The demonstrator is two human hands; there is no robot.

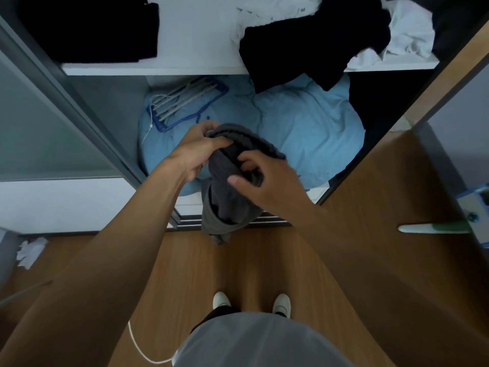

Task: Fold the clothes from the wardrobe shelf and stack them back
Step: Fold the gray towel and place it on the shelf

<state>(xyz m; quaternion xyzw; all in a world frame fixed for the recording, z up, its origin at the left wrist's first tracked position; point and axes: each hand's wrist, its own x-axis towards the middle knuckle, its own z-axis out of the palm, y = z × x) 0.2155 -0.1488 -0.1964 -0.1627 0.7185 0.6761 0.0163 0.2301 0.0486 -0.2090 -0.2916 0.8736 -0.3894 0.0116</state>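
Both hands held a dark grey ribbed fabric garment [227, 186] before the white wardrobe shelf [158, 68]: left hand [197, 151] fingers curled pinching its top edge, right hand [267, 181] fingers gripping its folds.

both arms outstretched; left hand [197, 152], right hand [260, 178] fingers curled, gripping.

Dark grey garment [230, 186], blue bedding [304, 128]

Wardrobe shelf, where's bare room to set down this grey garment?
Bare white shelf lies between the folded black stack on the left and the draped black garment. The right end is crowded with crumpled white clothes.
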